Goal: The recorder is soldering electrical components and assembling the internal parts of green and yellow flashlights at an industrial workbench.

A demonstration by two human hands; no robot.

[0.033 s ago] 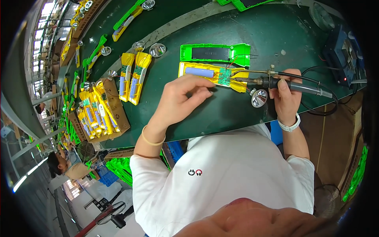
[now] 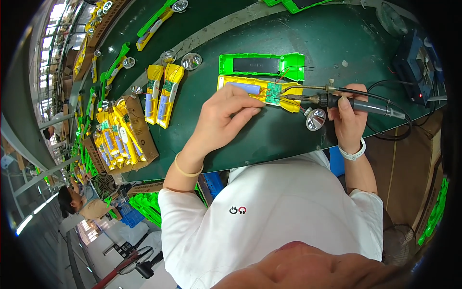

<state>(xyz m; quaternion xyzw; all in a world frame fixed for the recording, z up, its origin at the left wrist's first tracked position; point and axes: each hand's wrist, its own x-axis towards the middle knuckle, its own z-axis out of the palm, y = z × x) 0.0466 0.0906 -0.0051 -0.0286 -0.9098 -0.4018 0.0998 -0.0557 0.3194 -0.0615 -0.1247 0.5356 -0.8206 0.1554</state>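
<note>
Carefully, my right hand (image 2: 348, 124) grips the soldering iron (image 2: 373, 107) while my left hand (image 2: 222, 115) bunches its fingertips, on what I cannot tell, at the yellow casing (image 2: 292, 106), whose rim, likely light and stiff, suits holding better than the fragile-looking circuit board (image 2: 273, 91) just right of them.

Bright light here over the green table (image 2: 269, 144), glare sparkling off the silver reflector (image 2: 315, 120), a strip light (image 2: 24, 224) burning white far left, straight edges bending toward a black rim!
</note>
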